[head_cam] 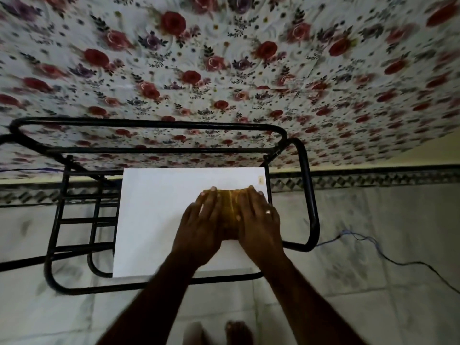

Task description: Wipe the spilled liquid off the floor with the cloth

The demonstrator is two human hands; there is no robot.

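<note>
Pressing the yellow cloth (230, 207) flat on the white tabletop (149, 220) with both our hands.
Our left hand (201, 220) and right hand (258, 215) lie with fingers straight on it, side by side. The visible strip between them runs away from us; the hands cover the rest, so its full outline is unclear. It looks folded, with a ridge along the middle.

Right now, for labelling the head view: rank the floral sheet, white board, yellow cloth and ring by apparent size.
1. floral sheet, fills the upper frame
2. white board
3. yellow cloth, partly covered, so its full extent is unsure
4. ring, smallest
</note>
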